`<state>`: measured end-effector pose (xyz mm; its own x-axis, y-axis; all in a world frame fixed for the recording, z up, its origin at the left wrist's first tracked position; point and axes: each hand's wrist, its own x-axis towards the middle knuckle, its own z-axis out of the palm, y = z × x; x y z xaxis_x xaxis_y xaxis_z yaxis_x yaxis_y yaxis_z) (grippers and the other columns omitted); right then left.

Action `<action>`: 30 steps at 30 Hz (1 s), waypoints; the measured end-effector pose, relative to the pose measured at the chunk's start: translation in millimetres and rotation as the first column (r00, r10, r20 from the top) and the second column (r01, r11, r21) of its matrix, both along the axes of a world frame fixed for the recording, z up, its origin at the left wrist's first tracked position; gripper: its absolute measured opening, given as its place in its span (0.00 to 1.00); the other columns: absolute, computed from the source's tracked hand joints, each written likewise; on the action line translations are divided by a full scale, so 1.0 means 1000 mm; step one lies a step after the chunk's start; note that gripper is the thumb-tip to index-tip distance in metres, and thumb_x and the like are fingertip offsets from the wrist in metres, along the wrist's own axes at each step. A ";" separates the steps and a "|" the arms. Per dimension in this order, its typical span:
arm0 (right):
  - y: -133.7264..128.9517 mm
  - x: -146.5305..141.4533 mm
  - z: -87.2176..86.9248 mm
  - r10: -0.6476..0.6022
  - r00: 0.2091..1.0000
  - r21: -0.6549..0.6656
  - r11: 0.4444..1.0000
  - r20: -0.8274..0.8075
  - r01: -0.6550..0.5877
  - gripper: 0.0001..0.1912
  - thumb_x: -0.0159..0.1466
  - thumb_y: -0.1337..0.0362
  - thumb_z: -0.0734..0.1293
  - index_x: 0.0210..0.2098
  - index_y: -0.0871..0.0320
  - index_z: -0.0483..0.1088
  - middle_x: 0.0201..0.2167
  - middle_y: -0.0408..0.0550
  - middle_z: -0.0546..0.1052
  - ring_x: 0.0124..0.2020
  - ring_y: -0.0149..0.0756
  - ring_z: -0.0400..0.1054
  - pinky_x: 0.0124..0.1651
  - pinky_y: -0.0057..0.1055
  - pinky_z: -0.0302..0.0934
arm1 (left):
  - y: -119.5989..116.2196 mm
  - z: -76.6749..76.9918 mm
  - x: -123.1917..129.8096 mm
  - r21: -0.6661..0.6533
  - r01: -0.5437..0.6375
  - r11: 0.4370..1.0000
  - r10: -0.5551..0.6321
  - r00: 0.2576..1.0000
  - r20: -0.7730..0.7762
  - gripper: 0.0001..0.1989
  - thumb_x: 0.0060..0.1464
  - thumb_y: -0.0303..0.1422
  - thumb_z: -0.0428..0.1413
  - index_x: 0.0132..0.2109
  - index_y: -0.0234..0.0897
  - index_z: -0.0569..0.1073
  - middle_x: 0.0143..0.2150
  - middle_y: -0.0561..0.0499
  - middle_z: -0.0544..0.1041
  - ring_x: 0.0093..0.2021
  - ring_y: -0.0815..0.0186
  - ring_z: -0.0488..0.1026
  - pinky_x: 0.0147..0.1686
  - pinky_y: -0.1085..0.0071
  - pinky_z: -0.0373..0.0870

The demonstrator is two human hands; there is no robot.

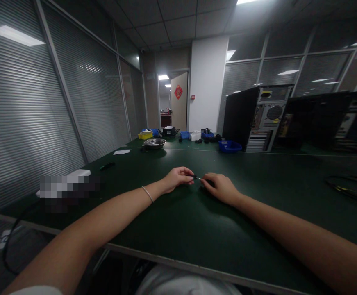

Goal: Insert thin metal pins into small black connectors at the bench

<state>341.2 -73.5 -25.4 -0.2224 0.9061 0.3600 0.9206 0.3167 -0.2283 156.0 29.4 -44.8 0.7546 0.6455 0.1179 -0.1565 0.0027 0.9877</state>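
Above the green tabletop [178, 229], my left hand [178, 178] is closed in a pinch on a small black piece [194, 177]. A thin, light metal pin [199, 178] bridges the gap between that piece and my right hand [219, 186]. The thumb and fingertips of my right hand are pressed together at the pin's other end. Both items are too small to identify exactly, and whether they are joined cannot be seen. My left wrist wears a light beaded bracelet [148, 194].
At the back stand a metal bowl [154, 143], a blue bin [229, 146], a yellow bin [145, 135] and computer cases [258, 119]. A dark cable [350, 188] coils at right. On the left lie white paper [121, 152], a dark green tool [107, 166] and a partly blurred white object [73, 177].
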 end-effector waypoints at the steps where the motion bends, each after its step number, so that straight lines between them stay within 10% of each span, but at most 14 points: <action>1: 0.000 0.000 0.000 -0.001 1.000 0.006 1.000 0.000 0.001 0.14 0.63 0.58 0.55 0.34 0.56 0.69 0.31 0.46 0.73 0.31 0.33 0.65 0.31 0.26 0.54 | 0.000 0.000 0.000 -0.003 0.000 1.000 0.000 1.000 0.006 0.15 0.41 0.27 0.62 0.38 0.29 0.70 0.32 0.46 0.74 0.31 0.70 0.73 0.38 0.69 0.69; 17: 0.003 0.002 -0.003 0.020 0.999 0.036 0.999 -0.032 -0.019 0.15 0.63 0.58 0.55 0.31 0.57 0.69 0.29 0.46 0.72 0.30 0.33 0.64 0.31 0.26 0.55 | 0.005 0.001 -0.001 -0.136 -0.016 0.991 0.024 0.998 0.053 0.08 0.50 0.25 0.55 0.39 0.28 0.70 0.34 0.44 0.74 0.31 0.69 0.73 0.36 0.72 0.68; 30: 0.000 0.001 -0.001 0.128 0.991 0.037 0.991 -0.043 -0.126 0.14 0.64 0.59 0.55 0.34 0.57 0.70 0.29 0.47 0.72 0.31 0.33 0.65 0.35 0.27 0.56 | 0.000 0.004 0.001 -0.009 0.030 1.000 -0.030 0.997 -0.074 0.19 0.52 0.45 0.51 0.37 0.30 0.65 0.28 0.46 0.74 0.25 0.70 0.72 0.26 0.75 0.66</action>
